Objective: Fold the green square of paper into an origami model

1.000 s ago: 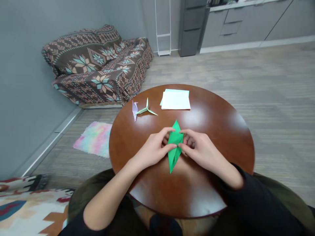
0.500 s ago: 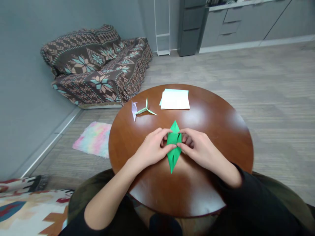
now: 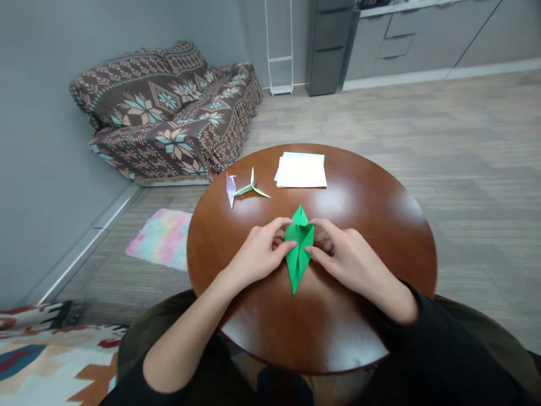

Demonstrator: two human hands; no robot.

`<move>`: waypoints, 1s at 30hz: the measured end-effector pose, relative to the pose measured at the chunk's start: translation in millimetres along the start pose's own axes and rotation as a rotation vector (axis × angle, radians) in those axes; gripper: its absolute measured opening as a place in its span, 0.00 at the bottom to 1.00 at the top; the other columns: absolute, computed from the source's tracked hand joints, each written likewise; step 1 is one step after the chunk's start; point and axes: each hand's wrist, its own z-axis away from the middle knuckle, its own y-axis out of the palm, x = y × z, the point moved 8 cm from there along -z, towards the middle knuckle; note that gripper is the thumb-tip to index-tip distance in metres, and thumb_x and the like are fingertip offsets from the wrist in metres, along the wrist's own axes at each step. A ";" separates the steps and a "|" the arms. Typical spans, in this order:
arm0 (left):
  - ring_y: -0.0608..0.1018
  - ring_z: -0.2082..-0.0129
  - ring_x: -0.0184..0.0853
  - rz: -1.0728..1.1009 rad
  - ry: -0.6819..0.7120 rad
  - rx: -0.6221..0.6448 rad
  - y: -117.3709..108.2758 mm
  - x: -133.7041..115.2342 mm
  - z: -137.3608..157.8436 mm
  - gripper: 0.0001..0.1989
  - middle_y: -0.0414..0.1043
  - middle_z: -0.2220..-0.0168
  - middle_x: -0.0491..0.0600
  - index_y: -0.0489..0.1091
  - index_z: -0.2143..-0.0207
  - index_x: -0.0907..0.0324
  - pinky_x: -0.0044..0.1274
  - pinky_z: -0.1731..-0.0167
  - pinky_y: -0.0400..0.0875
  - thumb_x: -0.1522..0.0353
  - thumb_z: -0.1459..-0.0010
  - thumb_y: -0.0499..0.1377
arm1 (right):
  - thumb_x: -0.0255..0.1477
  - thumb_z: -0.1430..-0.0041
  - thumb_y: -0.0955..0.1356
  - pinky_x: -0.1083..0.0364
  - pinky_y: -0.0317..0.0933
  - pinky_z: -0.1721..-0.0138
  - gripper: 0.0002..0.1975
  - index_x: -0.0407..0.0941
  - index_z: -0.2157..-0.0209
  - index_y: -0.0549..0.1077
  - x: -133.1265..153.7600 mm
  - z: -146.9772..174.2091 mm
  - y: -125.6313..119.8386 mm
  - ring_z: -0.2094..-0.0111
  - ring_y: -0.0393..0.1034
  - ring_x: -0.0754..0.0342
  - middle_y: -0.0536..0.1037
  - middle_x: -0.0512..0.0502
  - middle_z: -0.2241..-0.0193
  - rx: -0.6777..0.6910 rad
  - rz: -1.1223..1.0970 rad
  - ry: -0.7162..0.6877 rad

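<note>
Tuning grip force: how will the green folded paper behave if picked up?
Likely very light: the green folded paper looks like thin sheet. Probably stiffer along its creased edges. Its opened middle, between the left hand and right hand, may buckle if squeezed.

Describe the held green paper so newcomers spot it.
Over the round brown table, find the left hand and right hand. Between them, held by both, is the pointed green paper. Its vivid green sets it apart from the pale green figure and lilac figure beyond.

Green paper [image 3: 299, 255], star-patterned brown throw [image 3: 177, 118]
</note>
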 end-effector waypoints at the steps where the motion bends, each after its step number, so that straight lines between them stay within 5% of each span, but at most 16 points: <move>1: 0.84 0.62 0.39 0.028 0.001 -0.003 -0.3 -0.6 0.4 0.19 0.83 0.61 0.49 0.69 0.43 0.55 0.29 0.58 0.79 0.65 0.35 0.61 | 0.29 0.35 0.68 0.54 0.68 0.65 0.16 0.50 0.46 0.70 0.1 0.4 -1.6 0.67 0.82 0.46 0.85 0.48 0.66 -0.010 0.010 -0.007; 7: 0.84 0.59 0.39 0.101 0.033 -0.021 -4.2 -7.7 2.4 0.18 0.82 0.54 0.53 0.65 0.42 0.57 0.29 0.55 0.79 0.66 0.33 0.57 | 0.28 0.35 0.66 0.54 0.67 0.68 0.16 0.49 0.46 0.68 -3.6 1.2 -9.3 0.68 0.82 0.45 0.86 0.47 0.64 -0.068 0.036 -0.005; 13: 0.84 0.69 0.41 -0.066 -0.025 -0.094 -12.8 -5.6 4.0 0.24 0.81 0.65 0.50 0.68 0.42 0.58 0.30 0.65 0.79 0.58 0.37 0.62 | 0.28 0.34 0.66 0.55 0.62 0.70 0.15 0.48 0.47 0.67 -3.5 1.4 -7.9 0.72 0.79 0.46 0.85 0.48 0.67 -0.028 0.077 0.033; 24: 0.82 0.50 0.47 0.022 0.065 -0.164 -22.2 1.1 0.2 0.22 0.78 0.45 0.55 0.72 0.44 0.56 0.36 0.51 0.79 0.63 0.41 0.65 | 0.26 0.34 0.64 0.53 0.66 0.66 0.17 0.47 0.44 0.66 -7.1 1.8 -10.9 0.69 0.81 0.45 0.84 0.48 0.70 -0.066 0.053 0.024; 30: 0.83 0.54 0.45 0.070 0.025 -0.150 -21.5 3.3 0.4 0.23 0.79 0.46 0.54 0.72 0.43 0.55 0.36 0.56 0.81 0.64 0.41 0.65 | 0.24 0.36 0.65 0.53 0.70 0.65 0.17 0.48 0.46 0.67 -10.5 1.8 -11.1 0.69 0.83 0.45 0.84 0.49 0.72 -0.082 -0.044 0.030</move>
